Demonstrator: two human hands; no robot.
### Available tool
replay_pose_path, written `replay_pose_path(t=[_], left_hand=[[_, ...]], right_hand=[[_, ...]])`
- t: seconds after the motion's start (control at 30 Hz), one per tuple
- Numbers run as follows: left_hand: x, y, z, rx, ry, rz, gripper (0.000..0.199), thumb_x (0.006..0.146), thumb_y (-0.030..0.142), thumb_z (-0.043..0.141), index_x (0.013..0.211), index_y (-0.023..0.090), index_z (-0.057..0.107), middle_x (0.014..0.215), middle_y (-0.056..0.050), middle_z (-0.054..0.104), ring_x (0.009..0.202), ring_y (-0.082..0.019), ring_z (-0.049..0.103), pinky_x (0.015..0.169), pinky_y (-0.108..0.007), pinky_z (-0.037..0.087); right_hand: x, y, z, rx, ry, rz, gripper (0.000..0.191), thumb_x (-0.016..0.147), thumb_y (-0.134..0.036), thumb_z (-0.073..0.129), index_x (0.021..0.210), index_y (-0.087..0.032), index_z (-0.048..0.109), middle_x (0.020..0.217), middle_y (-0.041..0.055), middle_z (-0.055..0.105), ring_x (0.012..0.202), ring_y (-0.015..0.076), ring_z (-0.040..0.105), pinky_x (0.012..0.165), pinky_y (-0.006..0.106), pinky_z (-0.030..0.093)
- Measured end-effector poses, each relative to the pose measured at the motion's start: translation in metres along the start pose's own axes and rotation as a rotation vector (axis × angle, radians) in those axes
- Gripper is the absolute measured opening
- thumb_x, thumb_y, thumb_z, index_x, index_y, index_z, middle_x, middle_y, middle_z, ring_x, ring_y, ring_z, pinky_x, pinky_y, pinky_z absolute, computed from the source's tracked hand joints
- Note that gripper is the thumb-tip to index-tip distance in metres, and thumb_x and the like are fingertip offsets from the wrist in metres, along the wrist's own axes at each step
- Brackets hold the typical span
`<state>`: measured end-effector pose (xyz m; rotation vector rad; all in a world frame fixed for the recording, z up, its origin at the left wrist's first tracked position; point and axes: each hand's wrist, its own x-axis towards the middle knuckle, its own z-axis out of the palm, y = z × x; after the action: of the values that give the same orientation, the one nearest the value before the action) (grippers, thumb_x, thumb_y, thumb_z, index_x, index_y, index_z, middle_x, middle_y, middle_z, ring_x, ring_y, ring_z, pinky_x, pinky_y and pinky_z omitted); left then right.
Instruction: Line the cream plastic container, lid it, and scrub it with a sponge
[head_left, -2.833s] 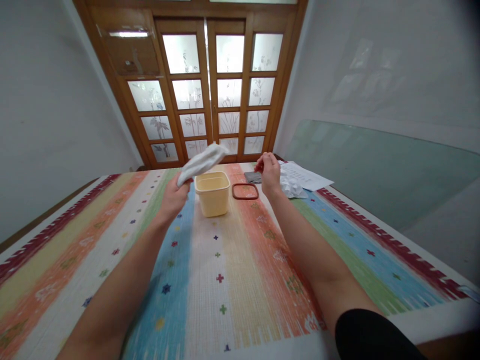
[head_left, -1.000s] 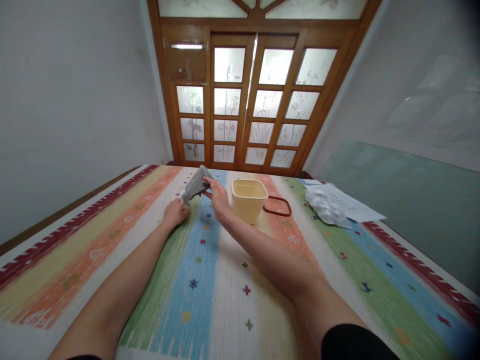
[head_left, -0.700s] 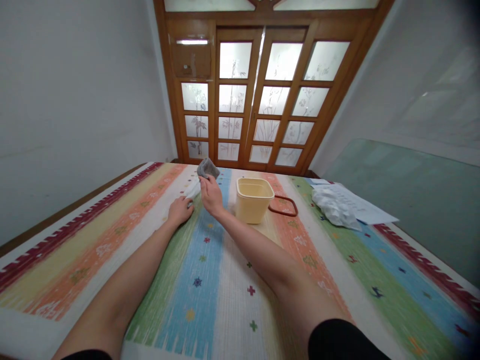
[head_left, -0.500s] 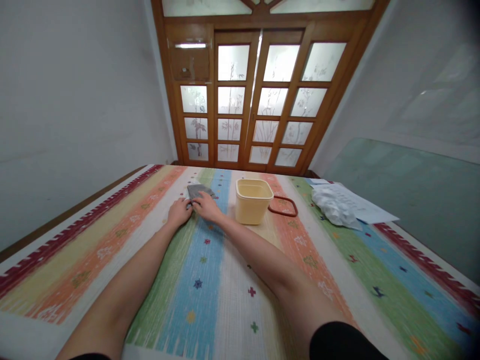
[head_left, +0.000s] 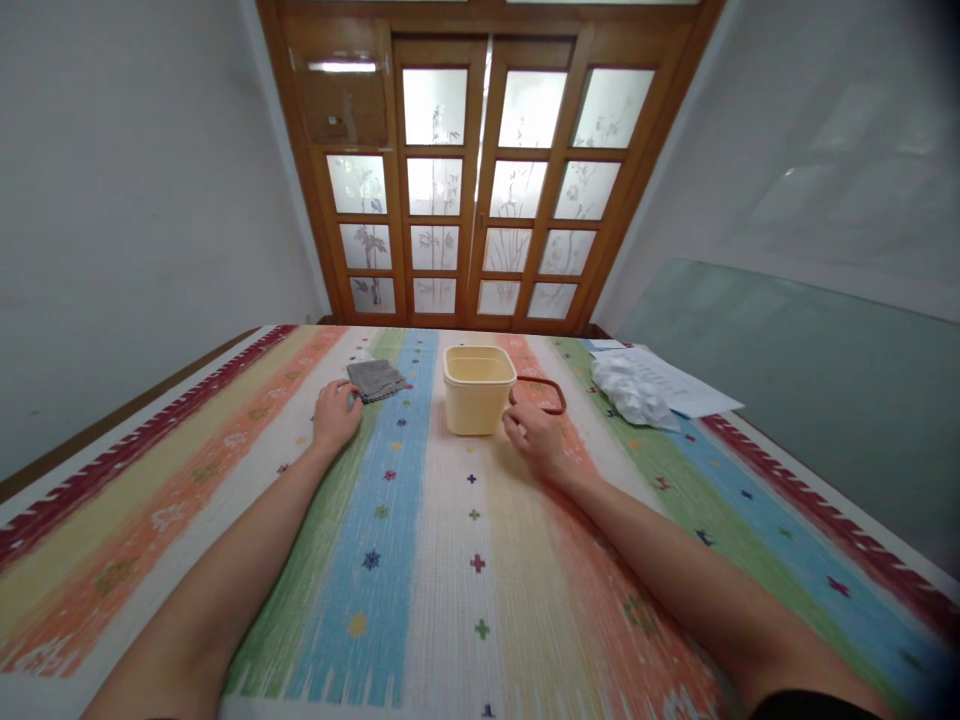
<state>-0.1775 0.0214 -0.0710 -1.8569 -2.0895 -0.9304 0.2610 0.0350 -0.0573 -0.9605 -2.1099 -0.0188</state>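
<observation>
My left hand (head_left: pixel 337 414) rests on the tablecloth with curled fingers, at the left corner of a folded grey cloth (head_left: pixel 376 381). A small pale spot shows by its thumb, too small to name. My right hand (head_left: pixel 534 440) is closed, knuckles up, next to the lower right side of a cream-yellow plastic tub (head_left: pixel 469 408). Whether it holds anything is hidden. The tub stands upright with its top uncovered. Just behind my right hand lies a reddish-brown rounded-square ring (head_left: pixel 562 399), partly hidden by the hand and the tub.
A striped, patterned tablecloth (head_left: pixel 457 560) covers the table. On the right lie a crumpled white plastic bag (head_left: pixel 634 392) and printed paper sheets (head_left: pixel 686 383). Wooden glazed doors (head_left: pixel 480 190) stand beyond the far edge, and a pale green panel (head_left: pixel 795 350) is at the right.
My right hand has left the grey cloth and moved right to the tub's side. My left hand stays by the cloth, which now shows flat and folded. The view has shifted slightly.
</observation>
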Motion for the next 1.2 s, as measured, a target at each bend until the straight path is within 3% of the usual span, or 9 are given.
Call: replay_pose_path(t=[0.13, 0.27, 0.37, 0.57, 0.7, 0.8, 0.97, 1.07, 1.2], left_hand=[[-0.004, 0.017, -0.007, -0.053, 0.003, 0.08, 0.025, 0.097, 0.028, 0.052, 0.109, 0.02, 0.072, 0.137, -0.012, 0.062, 0.131, -0.029, 0.055, 0.119, -0.044, 0.041], [-0.007, 0.037, -0.021, -0.163, 0.046, 0.176, 0.022, 0.098, 0.027, 0.05, 0.102, 0.02, 0.071, 0.129, -0.011, 0.066, 0.124, -0.027, 0.06, 0.115, -0.042, 0.044], [-0.008, 0.058, -0.039, -0.24, 0.085, 0.193, 0.022, 0.098, 0.026, 0.049, 0.098, 0.02, 0.07, 0.112, -0.008, 0.069, 0.11, -0.024, 0.065, 0.103, -0.037, 0.05], [-0.022, 0.113, -0.076, -0.482, 0.085, 0.294, 0.027, 0.1, 0.034, 0.049, 0.095, 0.019, 0.071, 0.085, -0.005, 0.067, 0.074, -0.018, 0.06, 0.075, -0.031, 0.048], [-0.038, 0.148, -0.089, -0.738, -0.247, 0.406, 0.038, 0.1, 0.052, 0.051, 0.106, 0.02, 0.071, 0.076, -0.002, 0.064, 0.066, -0.016, 0.058, 0.067, -0.029, 0.045], [-0.045, 0.163, -0.092, -0.918, -0.414, 0.318, 0.035, 0.098, 0.054, 0.058, 0.108, 0.021, 0.065, 0.074, 0.001, 0.063, 0.061, -0.014, 0.058, 0.062, -0.027, 0.047], [-0.034, 0.156, -0.085, -1.158, -0.507, 0.178, 0.027, 0.096, 0.045, 0.065, 0.105, 0.02, 0.059, 0.076, 0.001, 0.065, 0.062, -0.014, 0.066, 0.062, -0.027, 0.055], [-0.015, 0.132, -0.076, -1.193, -0.237, 0.071, 0.026, 0.096, 0.044, 0.061, 0.1, 0.018, 0.061, 0.071, 0.002, 0.063, 0.054, -0.012, 0.06, 0.056, -0.024, 0.051], [0.01, 0.079, -0.058, -1.15, 0.091, -0.211, 0.026, 0.091, 0.04, 0.059, 0.1, 0.017, 0.064, 0.063, 0.004, 0.055, 0.048, -0.01, 0.048, 0.048, -0.021, 0.039]], right_hand=[[0.005, 0.054, -0.024, -0.368, -0.15, 0.343, 0.027, 0.095, -0.024, 0.058, 0.117, -0.016, 0.071, 0.124, 0.0184, 0.07, 0.116, 0.0301, 0.06, 0.096, 0.039, 0.044], [0.007, 0.074, -0.032, -0.483, -0.331, 0.498, 0.024, 0.096, -0.026, 0.058, 0.111, -0.015, 0.073, 0.121, 0.0201, 0.072, 0.116, 0.0319, 0.06, 0.095, 0.04, 0.042], [0.013, 0.071, -0.035, -0.353, -0.181, 0.505, 0.025, 0.099, -0.028, 0.053, 0.11, -0.016, 0.073, 0.11, 0.0154, 0.075, 0.103, 0.0281, 0.064, 0.091, 0.038, 0.044], [0.018, 0.01, -0.037, -0.11, 0.362, 0.052, 0.021, 0.103, -0.031, 0.054, 0.105, -0.022, 0.072, 0.095, 0.0089, 0.073, 0.096, 0.0263, 0.062, 0.103, 0.048, 0.042], [0.001, -0.045, -0.027, -0.089, 0.28, -0.299, 0.022, 0.098, -0.02, 0.064, 0.111, -0.035, 0.073, 0.094, 0.0014, 0.073, 0.098, 0.0228, 0.064, 0.116, 0.052, 0.036], [-0.01, -0.066, -0.017, -0.06, 0.188, -0.426, 0.037, 0.097, -0.014, 0.064, 0.12, -0.042, 0.072, 0.093, -0.0013, 0.074, 0.097, 0.0206, 0.066, 0.118, 0.051, 0.038], [-0.016, -0.068, -0.013, -0.018, 0.22, -0.471, 0.042, 0.095, -0.02, 0.068, 0.131, -0.042, 0.068, 0.115, 0.0034, 0.073, 0.119, 0.0246, 0.066, 0.121, 0.055, 0.041], [-0.018, -0.069, -0.012, 0.017, 0.23, -0.532, 0.042, 0.095, -0.035, 0.069, 0.137, -0.036, 0.063, 0.145, 0.0099, 0.06, 0.143, 0.0318, 0.052, 0.12, 0.061, 0.045], [-0.021, -0.073, -0.006, 0.094, 0.119, -0.571, 0.039, 0.098, -0.033, 0.063, 0.137, -0.029, 0.062, 0.153, 0.0145, 0.054, 0.148, 0.0323, 0.048, 0.113, 0.057, 0.052]])
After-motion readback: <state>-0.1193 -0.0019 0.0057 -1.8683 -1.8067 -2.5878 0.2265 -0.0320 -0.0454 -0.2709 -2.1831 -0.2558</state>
